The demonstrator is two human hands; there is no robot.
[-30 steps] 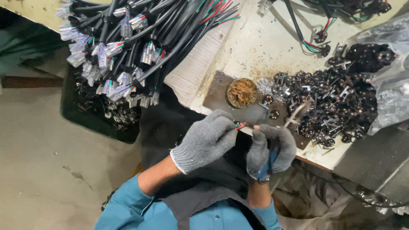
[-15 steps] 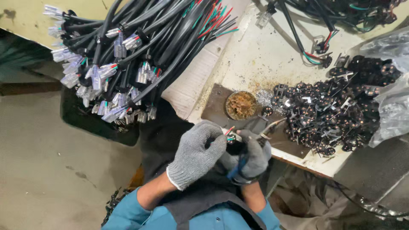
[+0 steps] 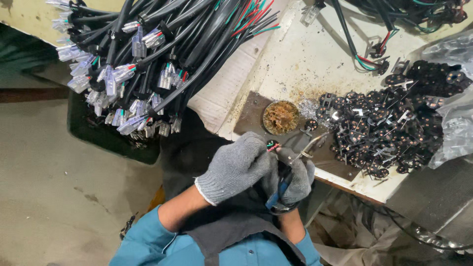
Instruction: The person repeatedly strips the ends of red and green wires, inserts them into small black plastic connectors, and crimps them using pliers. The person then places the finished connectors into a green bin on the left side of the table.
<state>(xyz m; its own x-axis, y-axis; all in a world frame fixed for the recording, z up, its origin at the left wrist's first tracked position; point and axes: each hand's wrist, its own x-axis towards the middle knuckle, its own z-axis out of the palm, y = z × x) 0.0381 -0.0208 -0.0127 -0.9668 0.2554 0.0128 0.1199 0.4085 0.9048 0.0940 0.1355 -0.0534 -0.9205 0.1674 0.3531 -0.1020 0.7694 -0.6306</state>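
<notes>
At far left I see a thick bundle of black cables (image 3: 148, 54) hanging off the bench (image 3: 295, 59) edge, each ending in a clear plastic plug; they look limp and rubbery, heavy only as a mass.

Next comes my left hand (image 3: 236, 167), in a grey knitted glove, fingers closed in a pinch on a small black connector with red and green wire ends (image 3: 271, 146). That piece sits at the glove's fingertips, just over the near edge of the bench. I judge it light, stiff in the body, soft in the leads, and easy to lose through fuzzy knit. The safest hold looks like the hard body, not the thin wires, which would bend or pull out.

My right hand (image 3: 294, 178), also gloved, is wrapped tight around a blue-handled soldering iron (image 3: 295, 162), its metal tip angled up toward the connector. I'd hold only the handle; the tip is likely hot.

Beyond the hands sits a round tin of brown, crusty paste (image 3: 281, 117) on a dark metal plate (image 3: 256, 116). To the right lies a heap of small black parts with shiny metal tabs (image 3: 379, 128), hard and prickly, then crinkled clear plastic bags (image 3: 456, 128).
</notes>
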